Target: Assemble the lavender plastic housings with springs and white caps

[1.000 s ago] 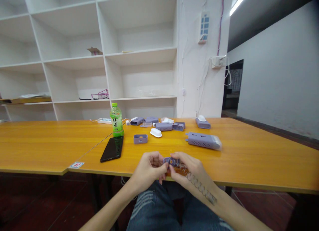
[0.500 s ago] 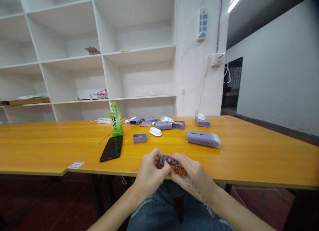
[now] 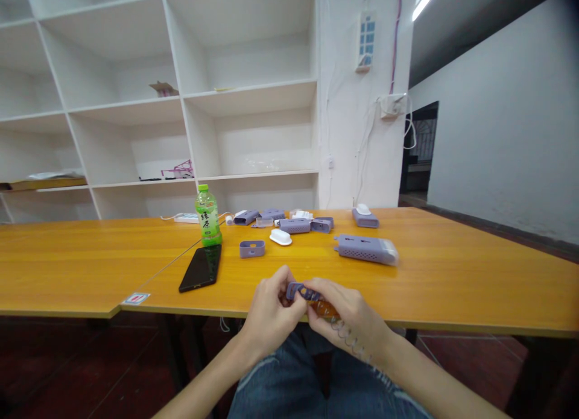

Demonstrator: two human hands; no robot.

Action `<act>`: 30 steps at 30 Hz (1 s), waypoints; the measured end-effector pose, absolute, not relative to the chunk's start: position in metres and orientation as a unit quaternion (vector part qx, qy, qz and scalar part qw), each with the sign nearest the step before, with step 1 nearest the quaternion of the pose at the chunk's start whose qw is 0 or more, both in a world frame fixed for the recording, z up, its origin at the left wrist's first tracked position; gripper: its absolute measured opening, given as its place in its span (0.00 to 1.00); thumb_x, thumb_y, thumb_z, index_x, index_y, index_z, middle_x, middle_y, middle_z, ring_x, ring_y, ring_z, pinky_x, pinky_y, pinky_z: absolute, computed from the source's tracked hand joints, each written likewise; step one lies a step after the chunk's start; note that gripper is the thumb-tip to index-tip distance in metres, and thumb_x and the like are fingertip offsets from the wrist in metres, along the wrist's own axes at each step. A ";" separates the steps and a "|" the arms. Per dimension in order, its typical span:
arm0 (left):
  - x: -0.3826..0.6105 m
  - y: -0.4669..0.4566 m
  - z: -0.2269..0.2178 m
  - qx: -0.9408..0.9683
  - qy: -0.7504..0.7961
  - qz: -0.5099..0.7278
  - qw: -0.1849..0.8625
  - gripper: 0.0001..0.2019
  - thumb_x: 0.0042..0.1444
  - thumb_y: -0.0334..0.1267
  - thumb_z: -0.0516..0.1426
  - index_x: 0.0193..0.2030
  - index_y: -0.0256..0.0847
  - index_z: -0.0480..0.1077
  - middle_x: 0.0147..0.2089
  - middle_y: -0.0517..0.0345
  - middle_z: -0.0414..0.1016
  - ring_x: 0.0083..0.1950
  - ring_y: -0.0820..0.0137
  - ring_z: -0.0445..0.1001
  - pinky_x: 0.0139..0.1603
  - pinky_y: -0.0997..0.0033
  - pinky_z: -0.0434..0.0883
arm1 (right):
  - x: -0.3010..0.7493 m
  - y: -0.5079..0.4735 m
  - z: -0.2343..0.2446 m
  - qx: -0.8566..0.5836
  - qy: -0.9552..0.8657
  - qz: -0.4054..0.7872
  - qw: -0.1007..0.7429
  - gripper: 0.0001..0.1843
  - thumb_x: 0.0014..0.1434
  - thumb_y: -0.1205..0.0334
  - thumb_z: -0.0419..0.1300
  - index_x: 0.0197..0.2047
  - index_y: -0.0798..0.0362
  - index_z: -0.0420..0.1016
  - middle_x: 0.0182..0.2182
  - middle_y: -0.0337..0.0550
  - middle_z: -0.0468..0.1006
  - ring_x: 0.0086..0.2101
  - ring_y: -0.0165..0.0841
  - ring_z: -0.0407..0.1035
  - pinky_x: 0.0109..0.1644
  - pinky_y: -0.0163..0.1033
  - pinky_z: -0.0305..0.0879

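Note:
Both of my hands meet at the near edge of the orange table (image 3: pixel 452 286), above my lap. My left hand (image 3: pixel 269 313) and my right hand (image 3: pixel 348 316) pinch a small purple plastic part (image 3: pixel 299 292) between their fingers, with an orange piece showing under the right fingers. A coiled spring-like mark runs along my right wrist. Further back on the table lie a long purple perforated case (image 3: pixel 365 249), a small purple frame (image 3: pixel 252 248) and a white oval cap (image 3: pixel 280 237).
A green drink bottle (image 3: pixel 207 216) stands beside a black phone (image 3: pixel 201 267). Several more purple and white parts (image 3: pixel 294 224) lie at the table's back edge near a power strip (image 3: pixel 185 217). White shelves (image 3: pixel 190 105) fill the wall behind; a doorway (image 3: pixel 418 154) opens at right.
My hands and the purple part have shifted slightly left and turned the part a little. The view has drifted, so the table items sit a bit further left.

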State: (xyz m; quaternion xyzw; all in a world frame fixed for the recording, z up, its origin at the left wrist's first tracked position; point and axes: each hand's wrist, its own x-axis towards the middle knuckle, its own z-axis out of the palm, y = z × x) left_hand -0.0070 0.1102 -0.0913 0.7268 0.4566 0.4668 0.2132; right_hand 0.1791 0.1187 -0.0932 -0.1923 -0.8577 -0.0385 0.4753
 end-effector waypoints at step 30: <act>-0.020 0.107 -0.078 0.783 0.405 0.394 0.262 0.11 0.69 0.40 0.51 0.38 0.40 0.70 0.28 0.62 0.69 0.28 0.72 0.67 0.30 0.73 0.60 | 0.182 0.131 -0.101 -0.209 -0.865 0.032 0.456 0.17 0.67 0.66 0.62 0.58 0.51 0.72 0.50 0.47 0.83 0.49 0.38 0.79 0.56 0.41 0.76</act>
